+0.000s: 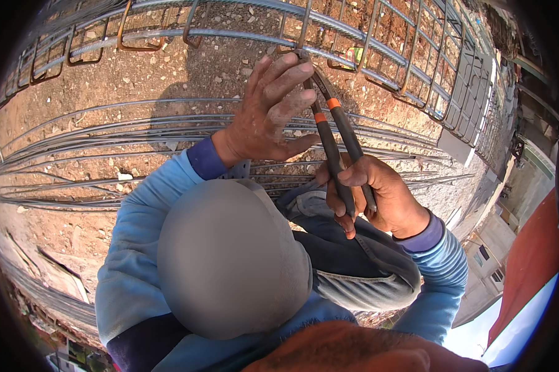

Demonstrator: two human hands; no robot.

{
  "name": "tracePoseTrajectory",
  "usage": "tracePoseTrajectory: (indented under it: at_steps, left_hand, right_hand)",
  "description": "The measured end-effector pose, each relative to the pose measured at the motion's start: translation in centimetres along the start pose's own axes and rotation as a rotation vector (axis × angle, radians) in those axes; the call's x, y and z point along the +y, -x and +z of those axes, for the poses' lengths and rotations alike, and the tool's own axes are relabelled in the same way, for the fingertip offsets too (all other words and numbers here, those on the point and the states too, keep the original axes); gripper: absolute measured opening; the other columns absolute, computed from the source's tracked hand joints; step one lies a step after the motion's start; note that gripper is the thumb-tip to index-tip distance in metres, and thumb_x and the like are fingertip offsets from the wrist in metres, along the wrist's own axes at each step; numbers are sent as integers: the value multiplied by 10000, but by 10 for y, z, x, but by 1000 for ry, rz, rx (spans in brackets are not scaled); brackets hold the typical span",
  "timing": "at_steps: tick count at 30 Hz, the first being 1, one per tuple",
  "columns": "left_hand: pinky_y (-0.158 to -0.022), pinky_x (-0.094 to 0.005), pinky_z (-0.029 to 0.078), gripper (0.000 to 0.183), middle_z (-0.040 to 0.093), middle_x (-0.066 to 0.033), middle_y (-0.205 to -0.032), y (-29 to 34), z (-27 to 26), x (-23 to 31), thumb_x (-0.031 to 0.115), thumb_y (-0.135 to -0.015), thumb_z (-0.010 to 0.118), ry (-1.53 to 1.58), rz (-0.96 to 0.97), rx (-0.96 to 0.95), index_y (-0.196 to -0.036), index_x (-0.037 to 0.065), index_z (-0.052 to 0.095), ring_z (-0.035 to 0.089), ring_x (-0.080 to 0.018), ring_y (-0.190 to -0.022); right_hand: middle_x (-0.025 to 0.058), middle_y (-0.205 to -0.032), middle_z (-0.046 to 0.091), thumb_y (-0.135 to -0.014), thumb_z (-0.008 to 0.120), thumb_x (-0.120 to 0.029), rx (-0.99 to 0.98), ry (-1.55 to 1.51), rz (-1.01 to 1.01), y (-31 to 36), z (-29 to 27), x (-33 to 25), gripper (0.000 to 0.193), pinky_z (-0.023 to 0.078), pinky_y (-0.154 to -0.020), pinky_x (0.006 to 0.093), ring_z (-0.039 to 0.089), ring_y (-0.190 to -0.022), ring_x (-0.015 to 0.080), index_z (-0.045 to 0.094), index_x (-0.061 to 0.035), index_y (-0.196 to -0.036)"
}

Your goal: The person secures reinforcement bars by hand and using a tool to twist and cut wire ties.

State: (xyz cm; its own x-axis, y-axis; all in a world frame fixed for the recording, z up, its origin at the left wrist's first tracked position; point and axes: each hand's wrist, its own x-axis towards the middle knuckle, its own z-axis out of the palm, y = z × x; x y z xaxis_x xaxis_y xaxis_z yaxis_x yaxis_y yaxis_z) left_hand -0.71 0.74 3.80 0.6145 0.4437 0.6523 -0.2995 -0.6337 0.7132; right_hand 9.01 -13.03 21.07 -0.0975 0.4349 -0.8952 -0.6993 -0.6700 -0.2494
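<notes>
Centrally, a pair of dark-handled pincers (327, 141) lies just past 12 o'clock of the view's centre, its head directed toward 11 o'clock and its handles toward 5 o'clock; an orange band (333, 103) rings each handle. The right hand (385, 189), at 3 o'clock, has its grip clenched around both handles, which stand slightly apart. The left hand (264, 118), just before 12 o'clock, shows a released grip: the palm is free, the thumb points toward 3 o'clock, and the fingers are spread beside the tool's head. Whether these fingertips touch the metal cannot be told.

The head of the pincers reaches the near edge of a steel cage (248, 36), composed of long ribbed bars and bent ties, which arcs from 10 to 2 o'clock. Whether the jaws close on anything is too small to tell. Loose steel rods (199, 128) cross the stony ground (230, 62) from 9 toward 3 o'clock, passing behind the left wrist. Blue sleeves (149, 198) end in purple cuffs (428, 235). A blurred, grey rounded form (223, 260) occupies 7 o'clock; dark trousers (354, 266) lie at 5 o'clock, and a red sheet (527, 266) at 4 o'clock.
</notes>
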Motion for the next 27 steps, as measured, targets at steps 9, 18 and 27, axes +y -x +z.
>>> tracePoseTrajectory:
  at_steps: [9,18,27]
  left_hand:
    - [-625,-386,513,426,594,-82,-813,-72,39,-9,184,-643,725,131,199,-235,-1025,50,596,619,-276,-729]
    - [-616,-379,512,498,597,-93,-800,-89,51,-8,127,-560,752,125,53,-466,-1019,38,581,615,-286,-722]
    - [-942,-503,372,434,526,-122,-1115,-22,26,-9,328,-846,656,224,15,119,-1172,83,506,500,-301,-1099]
  right_hand:
    - [182,-959,616,-844,646,-362,649,2011,-626,45,40,-85,515,509,-738,404,635,-854,329,549,33,-1159]
    - [64,-856,547,-790,635,-147,932,2585,-523,18,16,-66,486,442,-658,314,571,-766,176,514,42,-1221]
    - [103,-914,601,-764,686,-94,839,2634,-768,38,38,-68,414,433,-591,305,589,-715,181,606,12,-1156]
